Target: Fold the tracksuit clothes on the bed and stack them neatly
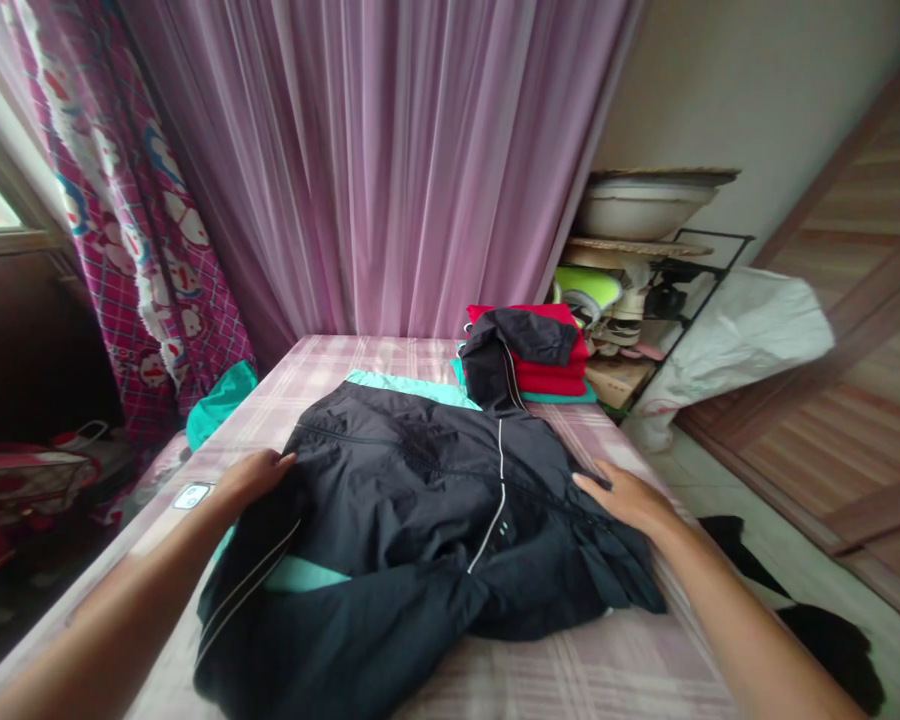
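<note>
A black jacket with white piping and mint-green panels lies spread over the checked bed sheet. At its left edge, my left hand pinches the cloth between thumb and fingers. On the opposite edge, my right hand has hold of the fabric, thumb on top. One sleeve stretches away and rests over a stack of folded red clothes. The other sleeve lies bent across the near side.
Purple curtains hang behind the bed. To the right stand a crowded rack topped by a white basin, a white sack and a wooden door. A teal cloth sits at the left edge; dark cloth lies on the floor.
</note>
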Available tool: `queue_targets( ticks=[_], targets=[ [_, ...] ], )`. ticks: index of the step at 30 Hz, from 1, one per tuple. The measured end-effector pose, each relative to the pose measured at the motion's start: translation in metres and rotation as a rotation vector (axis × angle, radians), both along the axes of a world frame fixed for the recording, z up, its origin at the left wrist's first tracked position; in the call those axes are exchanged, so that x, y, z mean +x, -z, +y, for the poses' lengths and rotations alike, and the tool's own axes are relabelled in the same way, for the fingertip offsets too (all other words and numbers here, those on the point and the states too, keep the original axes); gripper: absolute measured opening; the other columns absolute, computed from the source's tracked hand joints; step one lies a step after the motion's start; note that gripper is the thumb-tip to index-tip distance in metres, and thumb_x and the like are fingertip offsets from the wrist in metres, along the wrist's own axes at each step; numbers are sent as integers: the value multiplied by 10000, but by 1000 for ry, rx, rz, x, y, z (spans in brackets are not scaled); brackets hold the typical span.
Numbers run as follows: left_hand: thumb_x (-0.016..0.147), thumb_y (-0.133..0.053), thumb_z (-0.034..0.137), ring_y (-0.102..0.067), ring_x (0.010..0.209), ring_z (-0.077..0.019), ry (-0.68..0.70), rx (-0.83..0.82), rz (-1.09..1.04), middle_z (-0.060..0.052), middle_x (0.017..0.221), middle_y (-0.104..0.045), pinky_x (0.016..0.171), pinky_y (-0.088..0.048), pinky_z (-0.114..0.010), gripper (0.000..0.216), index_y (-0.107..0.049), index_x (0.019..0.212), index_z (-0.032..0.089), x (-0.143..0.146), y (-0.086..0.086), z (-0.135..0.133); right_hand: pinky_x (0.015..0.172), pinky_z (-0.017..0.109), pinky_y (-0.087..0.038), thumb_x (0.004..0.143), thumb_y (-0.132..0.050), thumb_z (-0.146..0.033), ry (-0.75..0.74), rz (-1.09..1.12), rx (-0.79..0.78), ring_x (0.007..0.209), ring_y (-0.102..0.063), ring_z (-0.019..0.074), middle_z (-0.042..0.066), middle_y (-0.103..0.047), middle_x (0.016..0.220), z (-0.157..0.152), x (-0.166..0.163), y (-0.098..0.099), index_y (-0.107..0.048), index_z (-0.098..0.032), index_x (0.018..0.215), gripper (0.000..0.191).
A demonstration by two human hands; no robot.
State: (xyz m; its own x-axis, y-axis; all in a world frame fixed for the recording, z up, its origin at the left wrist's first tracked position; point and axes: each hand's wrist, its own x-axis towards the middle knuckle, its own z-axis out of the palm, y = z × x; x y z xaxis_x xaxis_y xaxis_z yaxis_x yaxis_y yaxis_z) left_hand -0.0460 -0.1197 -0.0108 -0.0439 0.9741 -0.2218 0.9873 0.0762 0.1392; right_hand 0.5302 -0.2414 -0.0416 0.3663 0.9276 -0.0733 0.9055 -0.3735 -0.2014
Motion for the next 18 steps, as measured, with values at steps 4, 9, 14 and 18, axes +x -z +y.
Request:
queue_targets(
  ticks=[4,9,14,18],
  targets=[
    [815,-440,578,-698,1015,-366,-66,-24,43,-220,1061,-745,803,-520,-376,557,-740,951,129,6,-8,-12,855,391,-519,899,-456,-455,-65,-96,18,1026,-693,312,129,-745,1100,-22,3,0,-654,-209,1259,479],
    [696,-564,688,-711,923,-332,-72,-84,-59,-148,890,-767,710,-531,-329,549,-731,790,173,12,-15,-36,748,438,-537,913,-391,-425,75,-125,82,945,-701,343,144,-738,1106,-10,51,-27,-680,-256,1248,474],
    [706,-575,713,-687,740,-209,-219,-310,-586,-53,824,-747,591,-511,-265,566,-705,911,201,20,-13,-68,809,549,-530,848,-444,-298,203,-184,120,1091,-639,414,199,-639,1303,0,58,-36,-604,-231,1367,548],
    [677,-623,685,-644,670,-167,-253,-301,-774,-22,745,-700,566,-484,-243,549,-678,890,183,20,-2,-79,1048,478,-450,914,-371,-343,-70,-172,288,1298,-526,316,116,-533,1461,-9,-1,-25,-577,-245,1386,525]
  ],
)
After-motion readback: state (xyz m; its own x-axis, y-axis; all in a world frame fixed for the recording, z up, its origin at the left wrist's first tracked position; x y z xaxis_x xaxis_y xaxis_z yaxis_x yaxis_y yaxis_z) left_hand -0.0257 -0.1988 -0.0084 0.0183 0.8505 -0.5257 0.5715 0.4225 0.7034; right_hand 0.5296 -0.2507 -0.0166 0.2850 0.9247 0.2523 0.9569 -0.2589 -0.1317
